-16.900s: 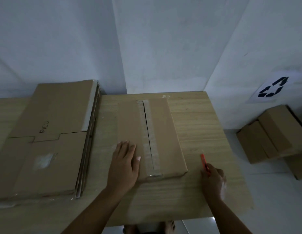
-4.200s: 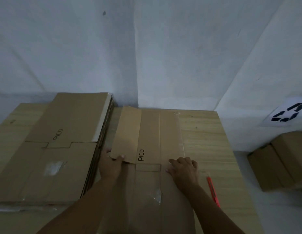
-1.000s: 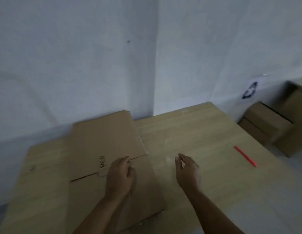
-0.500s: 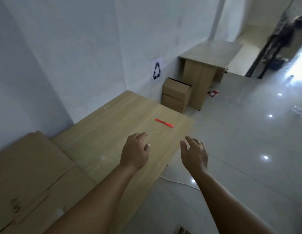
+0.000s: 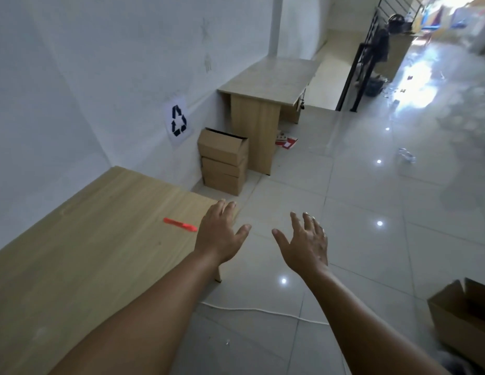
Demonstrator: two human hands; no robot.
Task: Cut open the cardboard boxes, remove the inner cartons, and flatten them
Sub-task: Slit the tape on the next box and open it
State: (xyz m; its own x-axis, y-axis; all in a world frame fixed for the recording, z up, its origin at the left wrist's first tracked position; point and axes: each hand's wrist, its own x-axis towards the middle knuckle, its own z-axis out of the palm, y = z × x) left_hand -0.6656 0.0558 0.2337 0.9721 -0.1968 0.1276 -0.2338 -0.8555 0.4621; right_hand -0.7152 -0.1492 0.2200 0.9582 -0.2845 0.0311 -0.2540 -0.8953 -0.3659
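Both my hands are stretched out ahead with fingers spread and hold nothing. My left hand (image 5: 222, 234) hovers over the right corner of the wooden table (image 5: 81, 239). My right hand (image 5: 303, 244) is in the air above the tiled floor. The red cutter (image 5: 180, 224) lies on the table just left of my left hand. A stack of cardboard boxes (image 5: 223, 161) stands on the floor by the wall beyond the table, the top one open. The flattened cardboard is out of view.
A second wooden desk (image 5: 265, 82) stands behind the stacked boxes. An open cardboard box (image 5: 463, 315) sits on the floor at lower right. A white cable (image 5: 263, 311) runs across the tiles. A recycling sign (image 5: 177, 120) hangs on the wall. Black railings (image 5: 363, 58) stand far right.
My view has swung right, away from the flattened cardboard toward the floor and the stacked boxes. Both hands have left the cardboard and reach forward, empty.
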